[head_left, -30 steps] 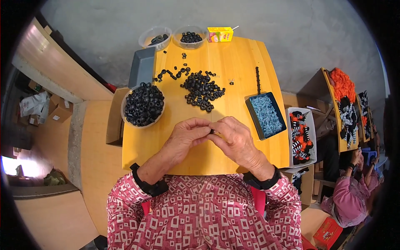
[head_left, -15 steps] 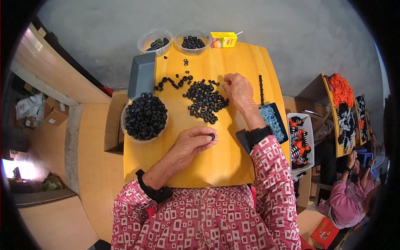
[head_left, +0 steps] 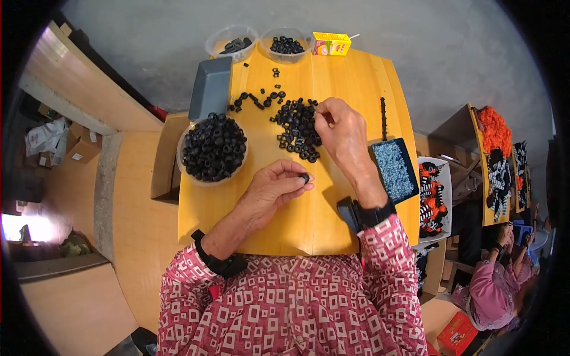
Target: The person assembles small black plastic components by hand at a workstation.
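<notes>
Between the thumb and fingers of my left hand [head_left: 270, 191] sits a small round black piece [head_left: 304, 177], like a rubber cap or bead, just above the near part of the table. My right hand [head_left: 345, 132] hovers at the right edge of a loose pile of small black pieces [head_left: 298, 126]. Its thumb and index finger are pinched together; whatever they may hold is hidden. Left of the pile, a round clear tub [head_left: 180, 163] is heaped with black ring-like pieces [head_left: 214, 145].
A grey tray [head_left: 212, 83] leans by the tub. Two clear bowls [head_left: 231, 52] [head_left: 285, 57] and a yellow drink carton [head_left: 331, 44] stand at the back. At right lie a dark tray of blue-grey bits [head_left: 393, 169] and a black ridged rod [head_left: 383, 118]. A person [head_left: 493, 291] sits far right.
My right hand has moved slightly nearer and left relative to the pile. My left hand keeps the black piece in its pinch. The whole view has shifted a little.
</notes>
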The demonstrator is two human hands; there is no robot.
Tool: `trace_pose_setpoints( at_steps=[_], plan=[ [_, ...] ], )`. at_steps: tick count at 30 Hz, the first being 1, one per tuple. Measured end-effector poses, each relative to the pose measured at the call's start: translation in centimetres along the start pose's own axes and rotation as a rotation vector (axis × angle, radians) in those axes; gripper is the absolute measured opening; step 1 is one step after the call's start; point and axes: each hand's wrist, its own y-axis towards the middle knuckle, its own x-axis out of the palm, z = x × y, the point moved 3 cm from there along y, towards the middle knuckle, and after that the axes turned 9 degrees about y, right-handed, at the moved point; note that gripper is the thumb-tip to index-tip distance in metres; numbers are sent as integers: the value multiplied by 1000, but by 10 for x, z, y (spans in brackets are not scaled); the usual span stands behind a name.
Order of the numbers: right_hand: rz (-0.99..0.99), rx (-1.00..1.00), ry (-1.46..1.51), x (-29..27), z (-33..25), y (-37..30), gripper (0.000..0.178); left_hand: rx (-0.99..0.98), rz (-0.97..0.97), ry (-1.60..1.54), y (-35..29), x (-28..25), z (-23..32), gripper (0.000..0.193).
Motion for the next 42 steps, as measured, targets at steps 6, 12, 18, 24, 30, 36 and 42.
trace_pose_setpoints(
  at_steps=[6, 12, 18, 24, 30, 36, 42],
  plan=[
    [37, -43, 321, -44, -45, -70, 6, 53, -43, -10, -20, 13, 2, 17],
    [-92, -2, 411, -70, -45, -114, 11, 95, -106, 23, -33, 32, -1, 15],
    [-83, -97, 352, -79, -54, -134, 16, 165, -84, 212, -41, 46, -12, 15],
    [-66, -307, 164, -78, -66, -142, 26, 265, -64, 465, -43, 44, -14, 16],
    [-96, -421, 102, -77, -74, -149, 29, 157, -124, 498, -46, 43, -19, 21],
    [-69, -321, 191, -83, -65, -158, 21, 124, -148, 281, -52, 48, -27, 14],
    [-54, -302, 234, -88, -61, -164, 13, 77, -152, 276, -52, 51, -36, 14]
  ],
)
